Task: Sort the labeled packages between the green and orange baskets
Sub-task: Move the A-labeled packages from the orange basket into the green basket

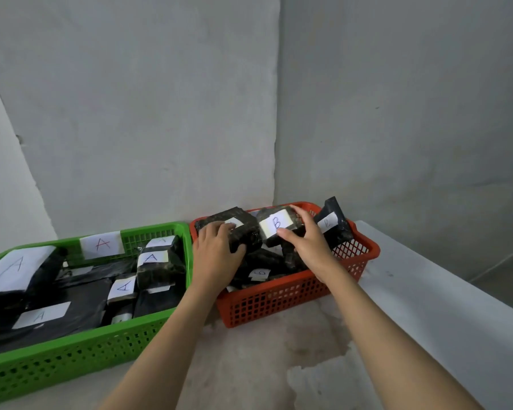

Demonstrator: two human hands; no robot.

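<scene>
Right, both hands are in the orange basket [293,300] at 3 o'clock. L hand [216,255] clasps a black package [234,229], label mostly covered. R hand [305,247] pinches the package marked B [274,224]. Green basket [80,353] at 9 o'clock holds A pkgs; one upright pkg [333,223] reads maybe B.

Two bare forearms, hands [216,255] ringless, sleeveless.

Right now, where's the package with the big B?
In the orange basket on the right, near its back, held by the right hand: the B package.
</scene>
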